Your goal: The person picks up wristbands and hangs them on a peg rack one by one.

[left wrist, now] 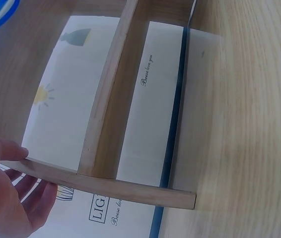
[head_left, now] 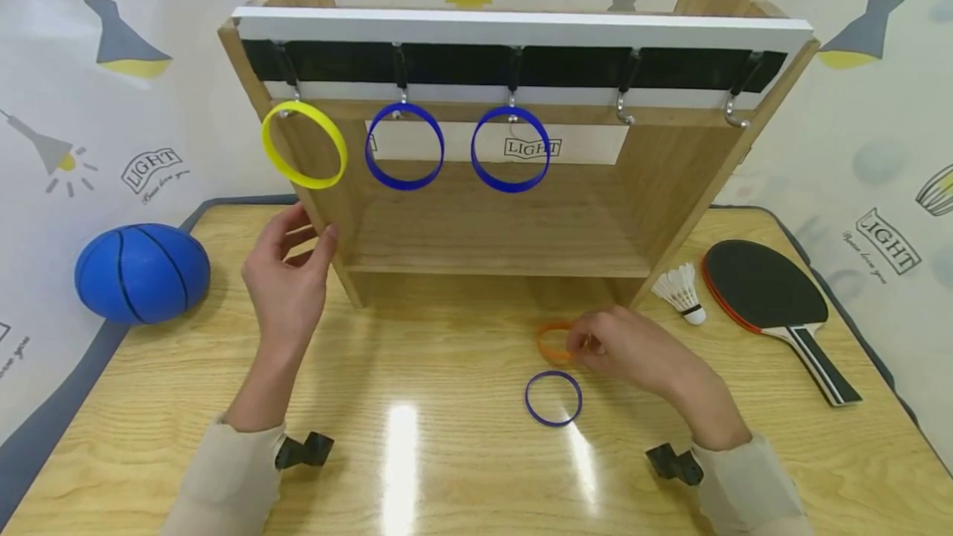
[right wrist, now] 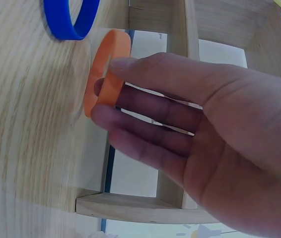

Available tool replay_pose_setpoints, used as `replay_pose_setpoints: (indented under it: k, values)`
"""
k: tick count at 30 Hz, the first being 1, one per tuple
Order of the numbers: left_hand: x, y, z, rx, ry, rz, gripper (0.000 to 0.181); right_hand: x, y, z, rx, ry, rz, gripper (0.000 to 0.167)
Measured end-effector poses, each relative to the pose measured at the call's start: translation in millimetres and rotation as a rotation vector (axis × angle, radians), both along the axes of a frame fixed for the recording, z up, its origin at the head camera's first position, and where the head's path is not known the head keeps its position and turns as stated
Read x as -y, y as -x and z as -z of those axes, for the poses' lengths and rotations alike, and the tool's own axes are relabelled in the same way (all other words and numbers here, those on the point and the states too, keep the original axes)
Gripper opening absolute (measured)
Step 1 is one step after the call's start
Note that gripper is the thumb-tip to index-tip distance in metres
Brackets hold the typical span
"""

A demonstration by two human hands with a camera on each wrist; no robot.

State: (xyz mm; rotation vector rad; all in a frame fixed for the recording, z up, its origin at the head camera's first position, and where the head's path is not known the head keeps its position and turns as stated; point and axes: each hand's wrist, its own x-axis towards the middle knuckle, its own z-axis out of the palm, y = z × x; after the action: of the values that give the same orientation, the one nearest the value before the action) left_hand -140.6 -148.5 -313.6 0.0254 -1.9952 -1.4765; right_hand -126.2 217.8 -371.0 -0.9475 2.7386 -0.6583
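Note:
My left hand (head_left: 289,275) grips the left side panel of a wooden shelf (head_left: 491,217); in the left wrist view the thumb lies on one side of the panel (left wrist: 125,191) and the fingers on the other. The right hand (head_left: 629,350) pinches an orange wristband (right wrist: 111,74) between thumb and fingers, low over the table. Flat on the table in front of it lies a blue wristband (head_left: 553,398). From the shelf's hooks hang a yellow wristband (head_left: 341,157) at the far left and two blue ones, the first blue band (head_left: 441,147) and the second blue band (head_left: 548,151).
Two hooks at the right, the fourth hook (head_left: 624,110) and fifth hook (head_left: 733,112), hold nothing. A blue ball (head_left: 141,273) stands left of the shelf. On the right lie a shuttlecock (head_left: 681,292) and a table tennis bat (head_left: 767,288). Printed paper covers the wall behind.

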Motion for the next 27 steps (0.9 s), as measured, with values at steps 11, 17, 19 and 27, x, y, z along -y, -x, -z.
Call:
replay_pose_setpoints:
  k: [11,17,19,27]
  values:
    - [0.3,-0.3,-0.2,0.009,0.008,-0.001,0.031,2.2,2.4,-5.2,0.017,0.058,0.044,0.024]
    - [0.2,0.3,0.0,0.008,0.008,-0.001,0.031,3.2,3.6,-7.6,-0.078,0.064,0.063,0.018]
    - [0.4,0.7,0.6,0.011,0.010,-0.005,0.032,3.2,3.6,-8.2,-0.114,0.061,0.060,0.017]
    - [1.0,0.8,2.1,0.018,0.011,-0.007,0.032,3.8,2.1,-10.0,-0.236,0.053,0.062,0.018]
